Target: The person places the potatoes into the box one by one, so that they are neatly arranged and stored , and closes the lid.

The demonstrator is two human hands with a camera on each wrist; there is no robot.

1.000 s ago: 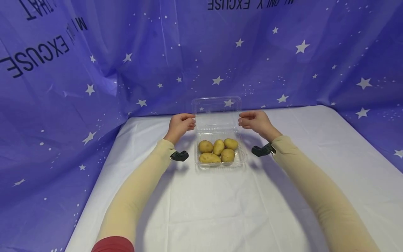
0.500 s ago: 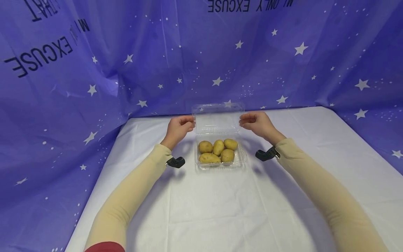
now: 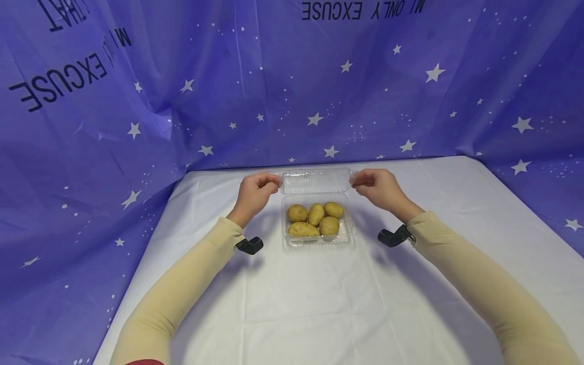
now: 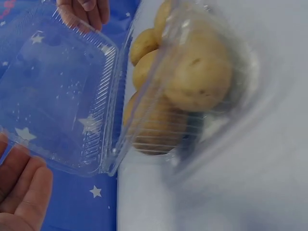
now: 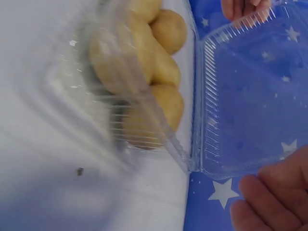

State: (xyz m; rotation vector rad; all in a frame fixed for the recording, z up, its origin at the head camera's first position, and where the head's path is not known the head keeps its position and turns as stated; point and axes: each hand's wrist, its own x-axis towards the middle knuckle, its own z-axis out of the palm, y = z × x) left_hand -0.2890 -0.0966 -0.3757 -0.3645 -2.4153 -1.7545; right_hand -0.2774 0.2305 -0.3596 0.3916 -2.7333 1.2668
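Observation:
A clear plastic clamshell container stands on the white-covered table with several yellow potatoes in its base. Its hinged lid is raised at the far side, and blue cloth shows through it in both wrist views. My left hand pinches the lid's left edge between thumb and fingers. At the opposite edge, my right hand holds the lid near its corner. Both hands are level with each other, beyond the potatoes.
A white cloth covers the table. Behind and to the left hangs a blue curtain with white stars and dark lettering, close to the table's far edge. A black wrist mount sits under the left wrist, another under the right.
The lid's upper edge has swung lower, so the lid looks shorter. Both hands have come down with it and slightly apart. The base and potatoes have stayed in place.

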